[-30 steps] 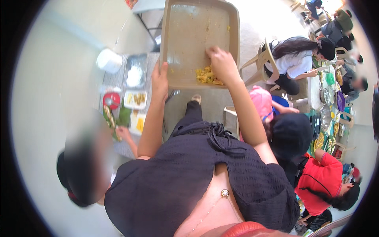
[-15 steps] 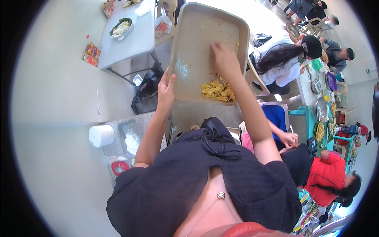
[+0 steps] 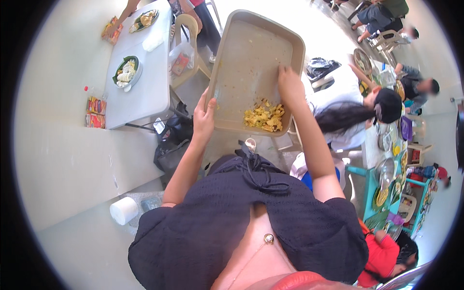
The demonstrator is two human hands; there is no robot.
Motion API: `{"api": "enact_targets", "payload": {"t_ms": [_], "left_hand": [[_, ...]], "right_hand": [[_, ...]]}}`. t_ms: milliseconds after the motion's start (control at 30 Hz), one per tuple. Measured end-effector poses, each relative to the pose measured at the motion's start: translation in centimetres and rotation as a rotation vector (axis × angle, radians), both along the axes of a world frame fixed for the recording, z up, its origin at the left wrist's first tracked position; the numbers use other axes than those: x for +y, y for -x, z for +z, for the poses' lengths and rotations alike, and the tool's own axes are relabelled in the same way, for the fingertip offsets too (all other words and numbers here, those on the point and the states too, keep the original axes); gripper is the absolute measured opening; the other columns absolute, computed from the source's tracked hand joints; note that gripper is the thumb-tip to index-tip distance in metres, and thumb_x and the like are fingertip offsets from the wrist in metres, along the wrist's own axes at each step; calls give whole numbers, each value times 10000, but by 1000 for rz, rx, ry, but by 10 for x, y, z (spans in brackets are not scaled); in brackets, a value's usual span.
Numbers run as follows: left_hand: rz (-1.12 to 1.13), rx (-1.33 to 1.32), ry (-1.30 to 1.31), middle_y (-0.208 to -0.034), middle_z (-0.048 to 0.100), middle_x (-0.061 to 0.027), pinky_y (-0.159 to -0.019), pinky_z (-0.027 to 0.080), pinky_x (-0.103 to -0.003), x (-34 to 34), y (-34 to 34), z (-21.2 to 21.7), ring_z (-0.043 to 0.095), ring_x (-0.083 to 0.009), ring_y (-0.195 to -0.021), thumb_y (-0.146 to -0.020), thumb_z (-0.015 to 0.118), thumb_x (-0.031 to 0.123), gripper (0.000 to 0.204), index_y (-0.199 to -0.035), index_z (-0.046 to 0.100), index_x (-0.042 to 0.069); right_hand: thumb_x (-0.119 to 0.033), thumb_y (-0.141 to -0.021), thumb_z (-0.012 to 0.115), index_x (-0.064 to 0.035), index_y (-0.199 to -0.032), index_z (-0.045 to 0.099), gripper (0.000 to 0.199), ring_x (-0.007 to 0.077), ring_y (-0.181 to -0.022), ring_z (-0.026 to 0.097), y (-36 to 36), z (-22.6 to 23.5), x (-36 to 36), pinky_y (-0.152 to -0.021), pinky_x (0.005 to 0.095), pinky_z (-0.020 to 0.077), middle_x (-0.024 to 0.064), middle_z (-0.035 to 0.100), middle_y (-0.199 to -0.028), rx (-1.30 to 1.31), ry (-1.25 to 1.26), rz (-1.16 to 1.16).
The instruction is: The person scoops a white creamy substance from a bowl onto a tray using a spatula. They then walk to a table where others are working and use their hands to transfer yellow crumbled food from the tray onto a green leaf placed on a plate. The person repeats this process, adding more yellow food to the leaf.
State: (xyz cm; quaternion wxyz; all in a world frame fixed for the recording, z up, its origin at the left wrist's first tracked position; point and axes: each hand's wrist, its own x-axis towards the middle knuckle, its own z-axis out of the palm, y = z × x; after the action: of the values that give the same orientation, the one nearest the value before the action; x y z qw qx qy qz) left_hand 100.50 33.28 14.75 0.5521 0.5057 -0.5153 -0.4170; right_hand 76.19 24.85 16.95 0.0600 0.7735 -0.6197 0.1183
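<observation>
I hold a large beige rectangular tray (image 3: 251, 53) out in front of me, tilted. My left hand (image 3: 204, 116) grips its left rim near the lower corner. My right hand (image 3: 290, 84) rests inside the tray on its right side, fingers just above a small heap of yellow food pieces (image 3: 264, 117) gathered at the tray's near edge. The rest of the tray floor shows only crumbs and smears.
A white folding table (image 3: 145, 92) at the upper left carries plates of food and snack packets, with a beige plastic chair (image 3: 186, 29) beside it. A white paper roll (image 3: 123, 210) lies at lower left. Seated people and a teal table (image 3: 374, 193) with dishes crowd the right.
My view has swung so the white table and chair now show at upper left. The tray stays in my left hand; my right hand remains inside it above the yellow food.
</observation>
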Motion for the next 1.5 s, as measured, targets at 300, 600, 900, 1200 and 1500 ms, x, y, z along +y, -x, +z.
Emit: {"api": "enact_targets", "payload": {"t_ms": [300,600,900,1200,1500], "left_hand": [[12,41,-19,-1232,483,-117,-957,303,-277,-146,11,7,429,-174,-1137,-902,475,314,493,-1266,398,-9],[-103,160,-22,-1229,475,-95,-968,295,-276,-343,31,7,421,-159,-1133,-903,480,292,484,-1265,392,-16],[-291,3,-5,-1155,523,-90,-915,338,-265,-529,75,24,458,-141,-1065,-905,476,227,424,-1248,409,-14],[-345,3,23,-1125,543,-104,-903,351,-275,-688,155,8,478,-155,-1037,-902,481,224,404,-1229,433,-9],[-371,-64,21,-1125,544,-113,-903,354,-291,-824,242,30,479,-164,-1037,-904,475,227,398,-1232,438,5]], "right_hand": [[16,-742,451,30,-1010,553,288,329,-886,575,31,23,-175,-757,381,484,199,548,-1027,-203,96,112],[-17,-718,489,2,-848,599,172,316,-791,592,16,6,-299,-717,377,495,165,588,-900,-205,-90,185],[30,-727,446,-12,-1064,569,361,322,-977,532,102,42,-525,-849,369,435,185,524,-1116,-380,456,-187],[43,-702,435,-51,-1095,554,421,329,-1013,518,141,54,-597,-859,373,433,160,503,-1168,-381,-164,-149],[37,-701,458,-43,-1004,601,345,323,-983,532,207,40,-710,-827,367,449,160,538,-1115,-347,40,-58]]}}
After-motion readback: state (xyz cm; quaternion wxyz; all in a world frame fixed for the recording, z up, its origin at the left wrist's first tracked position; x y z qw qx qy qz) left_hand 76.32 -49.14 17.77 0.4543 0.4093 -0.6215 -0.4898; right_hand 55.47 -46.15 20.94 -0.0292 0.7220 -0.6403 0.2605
